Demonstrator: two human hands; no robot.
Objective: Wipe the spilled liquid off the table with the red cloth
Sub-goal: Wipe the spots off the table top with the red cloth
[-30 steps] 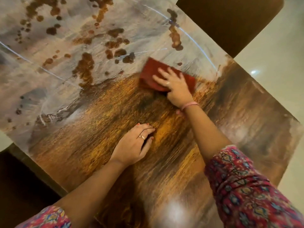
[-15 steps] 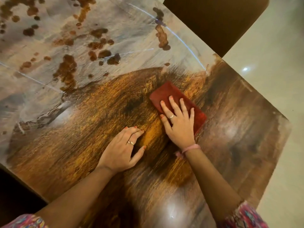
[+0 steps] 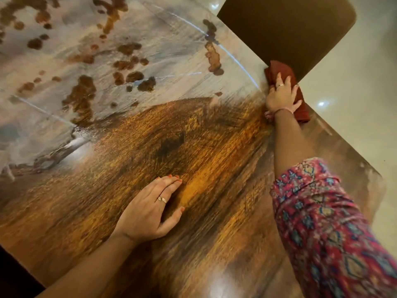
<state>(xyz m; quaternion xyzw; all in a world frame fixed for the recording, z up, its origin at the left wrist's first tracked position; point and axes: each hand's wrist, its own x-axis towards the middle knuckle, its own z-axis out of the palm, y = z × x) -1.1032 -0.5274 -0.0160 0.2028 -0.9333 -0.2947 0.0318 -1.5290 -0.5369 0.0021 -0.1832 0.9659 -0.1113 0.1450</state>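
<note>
The red cloth [image 3: 279, 68] lies at the right edge of the glossy wooden table [image 3: 193, 244], partly hanging past it. My right hand [image 3: 280, 96] presses flat on the cloth with fingers spread. My left hand [image 3: 150, 208] rests flat on the table near the front, fingers straight, holding nothing. Brown spilled liquid [image 3: 82, 94] lies in several blotches and drops across the far, pale-reflecting part of the table, with one streak [image 3: 212, 57] near the right edge, just left of the cloth.
A dark brown chair [image 3: 290, 33] stands right behind the table's right edge, beside the cloth. Pale glossy floor [image 3: 354, 104] lies to the right. A dark area [image 3: 12, 282] sits past the table's left front corner.
My right hand has slid the red cloth from the middle of the table out to the right edge. My left hand has stayed flat in about the same spot.
</note>
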